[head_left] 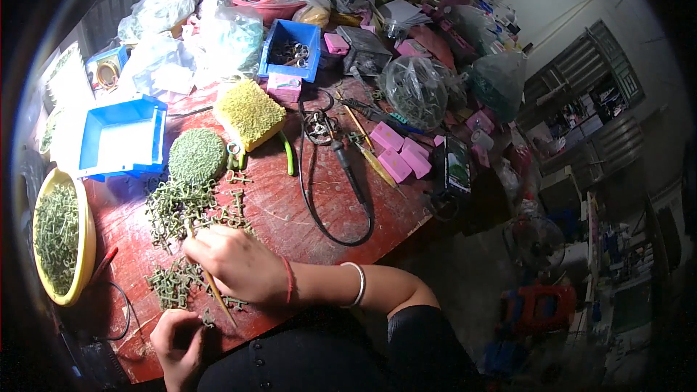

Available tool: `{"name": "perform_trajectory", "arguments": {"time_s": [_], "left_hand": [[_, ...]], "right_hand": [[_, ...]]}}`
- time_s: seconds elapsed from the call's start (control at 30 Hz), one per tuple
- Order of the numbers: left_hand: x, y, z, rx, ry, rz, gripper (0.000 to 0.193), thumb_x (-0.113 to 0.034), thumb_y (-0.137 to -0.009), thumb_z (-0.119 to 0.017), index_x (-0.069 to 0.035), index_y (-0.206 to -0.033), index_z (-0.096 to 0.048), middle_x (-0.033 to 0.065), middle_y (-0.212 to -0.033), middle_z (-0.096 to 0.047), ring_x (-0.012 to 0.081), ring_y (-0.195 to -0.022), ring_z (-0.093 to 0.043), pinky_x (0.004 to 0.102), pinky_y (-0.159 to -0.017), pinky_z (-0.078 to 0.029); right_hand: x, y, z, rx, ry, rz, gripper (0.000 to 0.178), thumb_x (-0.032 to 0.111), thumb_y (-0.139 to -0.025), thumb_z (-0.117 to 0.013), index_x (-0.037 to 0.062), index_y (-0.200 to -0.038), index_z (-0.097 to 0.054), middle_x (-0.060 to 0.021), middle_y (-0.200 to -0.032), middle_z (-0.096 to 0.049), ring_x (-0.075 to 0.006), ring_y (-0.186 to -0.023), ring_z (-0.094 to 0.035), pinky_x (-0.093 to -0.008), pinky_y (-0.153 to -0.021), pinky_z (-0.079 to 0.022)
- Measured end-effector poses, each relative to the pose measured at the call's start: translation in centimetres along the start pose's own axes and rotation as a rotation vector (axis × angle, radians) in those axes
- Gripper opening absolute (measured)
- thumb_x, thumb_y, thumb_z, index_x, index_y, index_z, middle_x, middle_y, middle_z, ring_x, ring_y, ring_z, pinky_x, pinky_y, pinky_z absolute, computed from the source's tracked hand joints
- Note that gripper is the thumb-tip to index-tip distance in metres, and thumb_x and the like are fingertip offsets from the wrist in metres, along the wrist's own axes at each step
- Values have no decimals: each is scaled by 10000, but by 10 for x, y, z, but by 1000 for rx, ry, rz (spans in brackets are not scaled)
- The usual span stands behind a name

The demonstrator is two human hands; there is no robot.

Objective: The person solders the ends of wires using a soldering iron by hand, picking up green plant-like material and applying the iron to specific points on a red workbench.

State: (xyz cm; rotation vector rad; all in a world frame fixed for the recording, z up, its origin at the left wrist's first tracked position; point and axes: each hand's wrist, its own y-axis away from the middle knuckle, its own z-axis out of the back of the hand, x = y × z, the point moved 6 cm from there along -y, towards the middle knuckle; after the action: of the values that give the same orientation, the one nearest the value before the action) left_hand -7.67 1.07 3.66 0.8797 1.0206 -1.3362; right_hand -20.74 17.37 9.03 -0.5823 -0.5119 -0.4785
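My right hand is closed around a slim, light-brown pointed stick, its tip slanting down toward me. Just below and to the left, my left hand pinches a small green piece between thumb and forefinger. Many more such green pieces lie on the red tabletop in a near heap and a larger heap beyond my right hand. Behind them sit a round pale-green textured pad and a yellow bristly block.
At left stands a yellow basin of green pieces, below a blue bin. A black-handled soldering-type pen trails its looped cable mid-table. Several pink boxes and a phone lie right. Bags and a blue tray crowd the back.
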Motion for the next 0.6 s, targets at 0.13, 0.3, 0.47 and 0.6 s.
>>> {"name": "perform_trajectory", "arguments": {"time_s": [0.13, 0.3, 0.47, 0.6], "left_hand": [[12, 11, 9, -89, 139, 72, 280, 154, -792, -660, 30, -1037, -609, 90, -1009, -623, 162, -929, -622, 271, -851, -500], [28, 16, 22, -29, 343, 59, 276, 139, -829, -660, 15, -1057, -565, 105, -982, -604, 157, -884, -606, 270, -826, -495], [18, 16, 27, 5, 385, 79, 249, 87, -840, -700, 22, -1037, -565, 103, -959, -615, 157, -867, -609, 267, -814, -494], [19, 18, 25, 40, 396, 77, 259, 20, -849, -753, 27, -1028, -567, 106, -949, -620, 161, -858, -599, 269, -801, -484]], "right_hand": [[13, 14, -11, 27, -334, -103, 237, -42, -798, -591, -4, -1025, -536, -205, -882, -568, -415, -868, -600, -482, -766, -470], [31, 25, -33, 29, -469, -14, 173, 38, -853, -625, 8, -997, -534, -195, -889, -566, -426, -849, -608, -489, -721, -481], [33, 31, -59, 127, -496, 16, 191, 75, -855, -647, 8, -988, -526, -194, -918, -565, -427, -858, -611, -492, -708, -490], [32, 30, -63, 98, -501, 44, 216, 142, -834, -690, 17, -958, -565, -197, -894, -590, -428, -858, -623, -487, -730, -505]]}}
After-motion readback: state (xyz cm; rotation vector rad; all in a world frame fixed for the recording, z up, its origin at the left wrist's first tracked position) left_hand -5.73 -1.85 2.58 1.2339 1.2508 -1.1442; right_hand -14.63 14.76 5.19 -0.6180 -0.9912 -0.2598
